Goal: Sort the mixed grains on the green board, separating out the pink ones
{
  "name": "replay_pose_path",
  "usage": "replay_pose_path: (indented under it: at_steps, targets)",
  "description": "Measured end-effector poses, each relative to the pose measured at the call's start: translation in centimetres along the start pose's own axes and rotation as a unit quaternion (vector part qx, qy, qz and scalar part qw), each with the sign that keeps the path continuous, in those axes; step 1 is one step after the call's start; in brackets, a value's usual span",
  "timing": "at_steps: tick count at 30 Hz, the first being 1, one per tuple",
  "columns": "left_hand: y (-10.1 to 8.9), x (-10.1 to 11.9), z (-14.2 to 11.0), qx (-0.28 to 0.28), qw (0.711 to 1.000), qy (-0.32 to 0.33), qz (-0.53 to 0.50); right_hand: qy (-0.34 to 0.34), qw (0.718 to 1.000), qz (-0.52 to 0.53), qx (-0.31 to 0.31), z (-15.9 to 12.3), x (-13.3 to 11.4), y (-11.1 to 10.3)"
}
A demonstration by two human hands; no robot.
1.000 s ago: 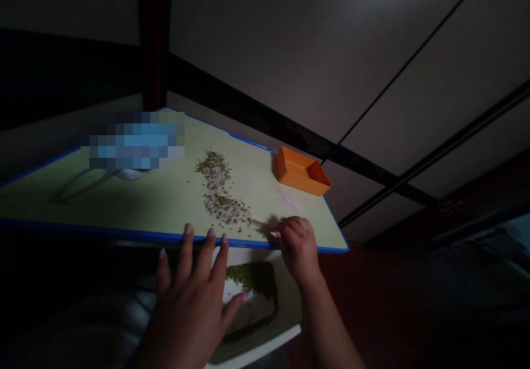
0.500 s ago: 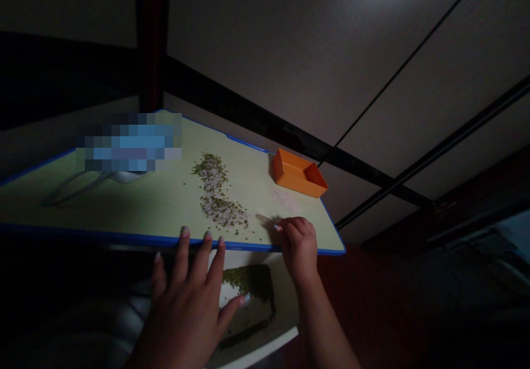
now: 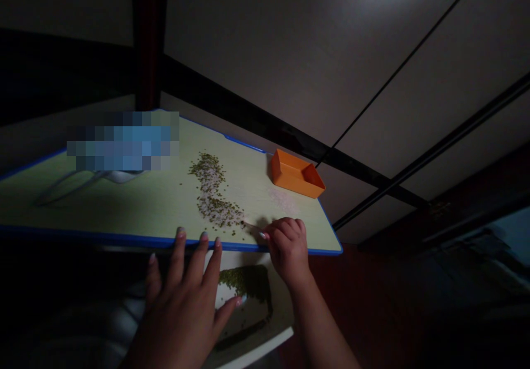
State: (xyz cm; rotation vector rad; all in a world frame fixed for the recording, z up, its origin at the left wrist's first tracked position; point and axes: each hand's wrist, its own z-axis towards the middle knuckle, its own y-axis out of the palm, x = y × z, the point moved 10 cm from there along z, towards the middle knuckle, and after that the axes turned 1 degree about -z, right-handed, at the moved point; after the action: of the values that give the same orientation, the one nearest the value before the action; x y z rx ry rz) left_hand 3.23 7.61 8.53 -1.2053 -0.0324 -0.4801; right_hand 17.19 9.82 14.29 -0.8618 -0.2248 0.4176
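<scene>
Pinched in my right hand (image 3: pixel 290 247) is a thin pale stick-like tool (image 3: pixel 253 227), its exact kind unclear. The tool's tip reaches the lower right end of a mixed pile of small green beans and white grains (image 3: pixel 213 190) on the pale yellow tabletop (image 3: pixel 165 203). With fingers spread, my left hand (image 3: pixel 186 292) lies along the table's blue front edge and holds nothing. Under that edge, between my hands, a white container (image 3: pixel 277 286) holds green beans (image 3: pixel 248 281), partly covered by my left thumb. A patch of white grains (image 3: pixel 282 199) lies apart, beyond my right hand.
An open orange box (image 3: pixel 298 176) stands at the table's far right. On the left sits a blurred-out bluish object (image 3: pixel 132 143) with a looped cord or strap (image 3: pixel 68 178). Cabinet panels (image 3: pixel 290 54) rise behind the table. The surroundings are dark.
My right hand has moved slightly left with the tool, whose tip now reaches the edge of the mixed pile. My left hand stays spread; the whole view has shifted a little.
</scene>
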Motion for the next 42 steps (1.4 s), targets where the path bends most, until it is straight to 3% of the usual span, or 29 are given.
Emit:
replay_pose_path:
  at_steps: [19,42]
  targets:
    - [0.2,-0.1,0.2,0.001,1.0,0.007,-0.005,0.063,0.997,-0.034,-0.027,1.0,1.2,1.6]
    - [-0.2,-0.2,0.2,0.004,0.999,-0.004,-0.041,0.079,0.996,-0.031,0.009,0.6,2.2,0.7]
